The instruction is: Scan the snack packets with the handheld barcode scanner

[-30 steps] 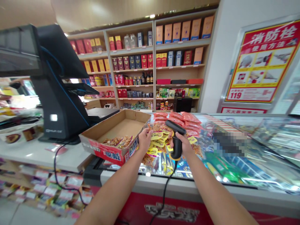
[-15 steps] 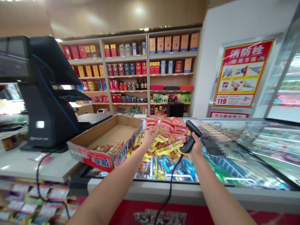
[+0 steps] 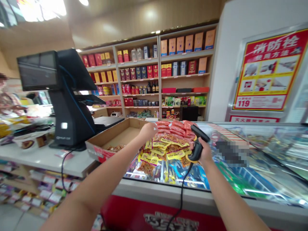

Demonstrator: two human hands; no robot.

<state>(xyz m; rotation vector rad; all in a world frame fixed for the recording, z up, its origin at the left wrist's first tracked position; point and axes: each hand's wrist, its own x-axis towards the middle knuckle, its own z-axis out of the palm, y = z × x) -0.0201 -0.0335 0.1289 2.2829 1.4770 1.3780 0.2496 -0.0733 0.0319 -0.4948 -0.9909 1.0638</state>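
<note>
Work Status: Apparently Partway

Snack packets with yellow labels (image 3: pixel 154 158) lie in an overlapping pile at the centre of the frame, on the glass-topped cabinet (image 3: pixel 154 190). Red packets (image 3: pixel 172 128) are stacked directly behind them. The cardboard box (image 3: pixel 95 152), left of centre, contains a small group of brown-filled packets (image 3: pixel 116 148); the left forearm hides part of the interior.

Progress: judged from this division, handling is under way and incomplete. Packets are present both inside the box and outside it, with the larger visible quantity outside. A count of packets already handled cannot be read.

Right hand (image 3: pixel 204 150): located right of centre, closed around the grip of the black handheld scanner (image 3: pixel 198 148). The scanner is tilted, head uppermost, above the right side of the pile. Its cable (image 3: pixel 182 189) runs down to the lower edge of the frame. Whether the scanner is reading cannot be determined.

Left hand (image 3: pixel 147 131): located just above centre, at the box's far right corner and beside the red packets. The fingers are mostly hidden; finger opening, grip and contact cannot be confirmed.
</note>
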